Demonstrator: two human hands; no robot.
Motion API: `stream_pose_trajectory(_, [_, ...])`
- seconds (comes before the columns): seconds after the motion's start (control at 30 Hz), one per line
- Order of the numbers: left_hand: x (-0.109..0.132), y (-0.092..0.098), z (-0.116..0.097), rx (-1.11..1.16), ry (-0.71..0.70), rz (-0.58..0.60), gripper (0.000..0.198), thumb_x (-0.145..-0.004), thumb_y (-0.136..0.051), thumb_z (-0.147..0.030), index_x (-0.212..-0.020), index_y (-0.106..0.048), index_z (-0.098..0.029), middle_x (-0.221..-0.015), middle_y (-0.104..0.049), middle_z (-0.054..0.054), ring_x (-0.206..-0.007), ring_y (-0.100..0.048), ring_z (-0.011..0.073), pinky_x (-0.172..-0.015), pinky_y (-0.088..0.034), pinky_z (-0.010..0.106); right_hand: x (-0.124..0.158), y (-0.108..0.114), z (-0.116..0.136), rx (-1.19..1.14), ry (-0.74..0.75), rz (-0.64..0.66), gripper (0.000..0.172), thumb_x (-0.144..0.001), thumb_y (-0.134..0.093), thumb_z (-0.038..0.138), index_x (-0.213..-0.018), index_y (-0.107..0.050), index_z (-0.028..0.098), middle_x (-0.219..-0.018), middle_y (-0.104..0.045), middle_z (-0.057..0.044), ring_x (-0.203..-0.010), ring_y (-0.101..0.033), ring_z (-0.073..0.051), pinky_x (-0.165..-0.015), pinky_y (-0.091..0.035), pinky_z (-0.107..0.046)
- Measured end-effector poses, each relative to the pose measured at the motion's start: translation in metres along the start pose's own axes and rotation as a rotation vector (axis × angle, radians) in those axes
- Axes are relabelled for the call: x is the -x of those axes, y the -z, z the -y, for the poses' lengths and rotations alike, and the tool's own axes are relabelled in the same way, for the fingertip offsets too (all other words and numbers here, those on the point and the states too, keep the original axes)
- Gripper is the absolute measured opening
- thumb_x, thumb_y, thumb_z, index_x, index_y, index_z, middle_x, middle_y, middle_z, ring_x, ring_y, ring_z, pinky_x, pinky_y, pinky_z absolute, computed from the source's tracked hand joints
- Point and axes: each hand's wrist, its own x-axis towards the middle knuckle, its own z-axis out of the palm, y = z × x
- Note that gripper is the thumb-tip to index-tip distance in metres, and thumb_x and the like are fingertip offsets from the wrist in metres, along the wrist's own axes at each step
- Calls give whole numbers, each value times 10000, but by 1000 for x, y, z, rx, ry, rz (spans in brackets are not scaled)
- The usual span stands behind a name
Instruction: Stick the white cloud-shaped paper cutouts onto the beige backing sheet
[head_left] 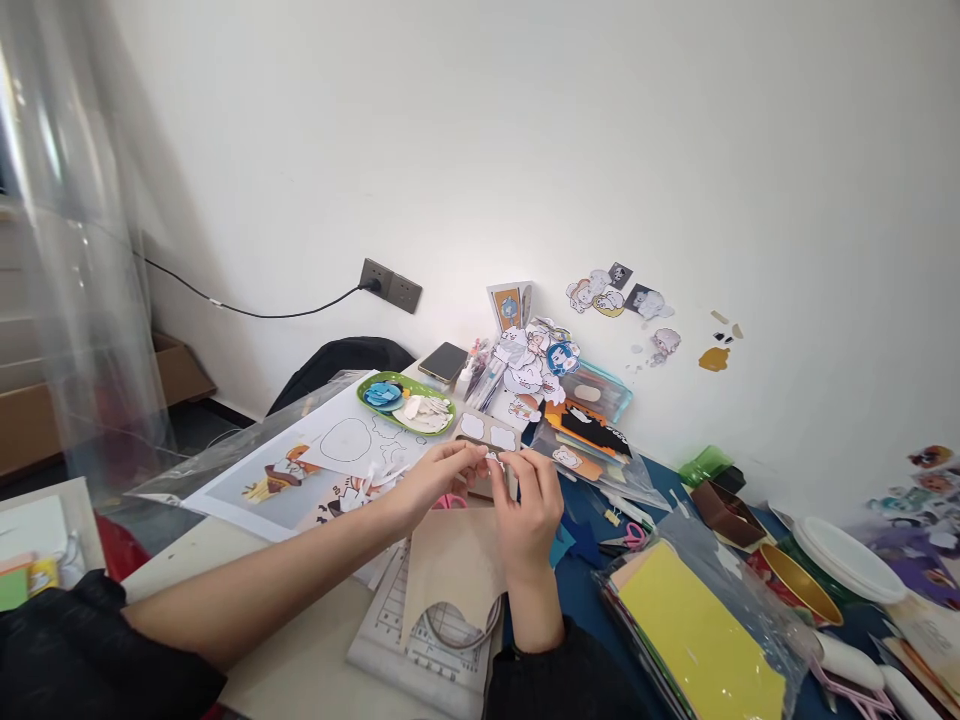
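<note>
My left hand point(450, 472) and my right hand point(529, 500) meet above the table, fingertips pinched close together. Between them shows a small white paper piece point(495, 456), mostly hidden by the fingers. Just beyond lies a brown card with white cloud-like shapes point(491, 431). Below my hands is a beige paper sheet point(454, 560) with a curved cut edge, over a printed sheet point(420, 660) and a round ring-like item point(465, 625). Pink scissors handles point(450, 501) peek out beside my left hand.
A green tray point(450, 420) holds blue and white paper scraps. Left of it lie a printed picture point(281, 485) and a line drawing point(345, 440). Behind stand a phone point(443, 362) and a pile of cutouts point(525, 365). Yellow paper point(701, 630) in plastic and scissors point(635, 537) lie right.
</note>
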Motion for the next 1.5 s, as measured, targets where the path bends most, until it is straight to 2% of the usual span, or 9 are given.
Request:
stream_pose_trajectory(0.17, [-2, 1, 2, -19, -54, -36, 318, -688, -667, -423, -612, -499, -165, -576, -474, -27, -515, -410, 95, -509, -320, 229, 0, 2, -8, 57, 49, 65, 101, -846, -580, 251, -912, -621, 186, -858, -625, -75, -830, -600, -181, -731, -480, -295])
stream_pose_trajectory(0.23, [-2, 2, 0, -18, -62, -66, 298, -691, -661, -397, -614, -489, -167, -606, -496, -18, -533, -417, 97, -523, -322, 230, -1, 3, -11, 46, -2, 126, 156, -831, -597, 297, -930, -623, 179, -887, -625, -85, -841, -596, -192, -729, -475, -301])
stream_pose_trajectory(0.4, [0, 3, -8, -35, -93, -108, 276, -730, -621, -404, -630, -512, -171, -694, -570, 10, -555, -437, 105, -554, -341, 241, -5, 6, -19, -260, -556, 205, 325, -737, -651, 445, -920, -630, 177, -916, -628, -89, -746, -582, -200, -719, -458, -352])
stream_pose_trajectory(0.5, [4, -2, -7, -78, -94, -37, 289, -728, -627, -439, -652, -561, -168, -710, -609, 24, -576, -459, 117, -550, -341, 240, -10, 6, -17, -388, -673, 197, 455, -861, -409, 540, -986, -597, 146, -882, -662, -110, -763, -632, -211, -691, -491, -352])
stream_pose_trajectory(0.6, [10, -12, -1, -176, -119, 119, 304, -746, -608, -462, -670, -596, -168, -687, -627, 24, -579, -468, 121, -555, -343, 242, -16, 6, -8, -692, -757, 269, 706, -909, -36, 554, -1115, -564, 132, -1041, -670, -148, -959, -646, -216, -781, -511, -371])
stream_pose_trajectory(0.73, [15, -20, 8, -216, -120, 209, 308, -751, -603, -460, -680, -639, -162, -641, -626, 29, -559, -463, 126, -559, -340, 255, -19, 7, 5, -1322, -906, 350, 808, -848, 10, 648, -1239, -518, 177, -1292, -540, -134, -1209, -496, -228, -990, -398, -445])
stream_pose_trajectory(0.87, [14, -20, 13, -227, -99, 169, 308, -728, -640, -432, -583, -589, -165, -553, -575, 5, -552, -470, 125, -552, -320, 250, -19, 7, 13, -1430, -868, 397, 783, -852, -17, 647, -1240, -529, 200, -1318, -518, -118, -1254, -443, -228, -1057, -300, -467])
stream_pose_trajectory(1.23, [13, -15, 9, -425, -72, 123, 386, -717, -627, -463, -483, -522, -174, -396, -469, -29, -423, -372, 101, -479, -229, 258, -22, 13, 19, -1309, -702, 457, 801, -858, 19, 614, -1274, -515, 185, -1318, -519, -107, -1265, -428, -238, -1032, -343, -478])
stream_pose_trajectory(1.5, [12, -12, 12, -574, -73, 128, 428, -701, -627, -510, -492, -475, -169, -415, -483, -27, -435, -412, 102, -462, -255, 237, -33, 24, 29, -1600, -966, 362, 669, -716, -289, 747, -1074, -670, 328, -1232, -598, -49, -1296, -378, -271, -1080, -271, -438])
